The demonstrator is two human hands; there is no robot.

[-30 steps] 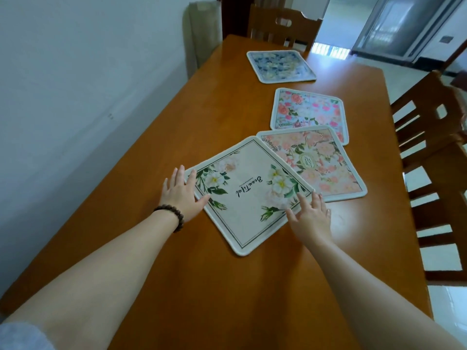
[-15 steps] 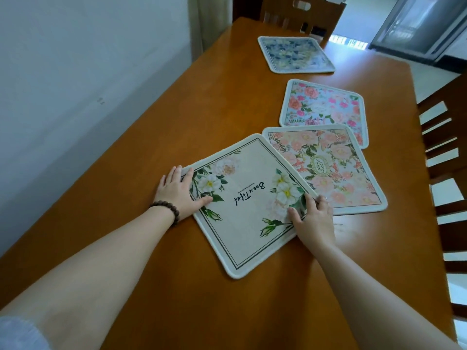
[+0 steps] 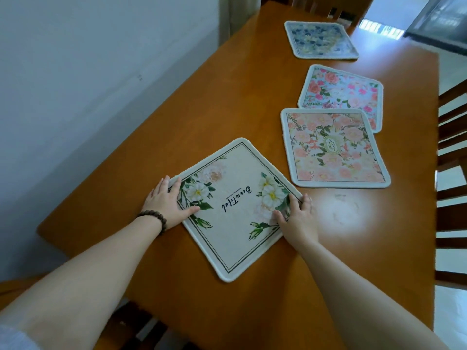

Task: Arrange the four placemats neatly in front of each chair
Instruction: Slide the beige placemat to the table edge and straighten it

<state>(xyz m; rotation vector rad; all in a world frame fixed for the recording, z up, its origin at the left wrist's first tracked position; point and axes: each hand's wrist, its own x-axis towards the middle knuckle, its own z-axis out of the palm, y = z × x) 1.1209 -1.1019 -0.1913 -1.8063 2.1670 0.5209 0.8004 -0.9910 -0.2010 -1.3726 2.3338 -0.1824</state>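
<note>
A cream placemat (image 3: 235, 210) with white flowers and the word "Beautiful" lies turned like a diamond on the near part of the wooden table (image 3: 202, 109). My left hand (image 3: 166, 203) grips its left corner, thumb on top. My right hand (image 3: 297, 218) grips its right corner. A peach floral placemat (image 3: 333, 147) lies just beyond, apart from the cream one. Its far corner overlaps a pink-and-blue floral placemat (image 3: 346, 92). A blue floral placemat (image 3: 319, 40) sits at the far end.
A white wall runs along the table's left side. Wooden chairs (image 3: 452, 147) stand along the right edge, another chair (image 3: 326, 6) at the far end, and a chair back (image 3: 141, 329) shows below the near edge.
Both hands have slid the cream placemat toward me and to the left. It lay over the peach placemat's edge before and now lies apart from it.
</note>
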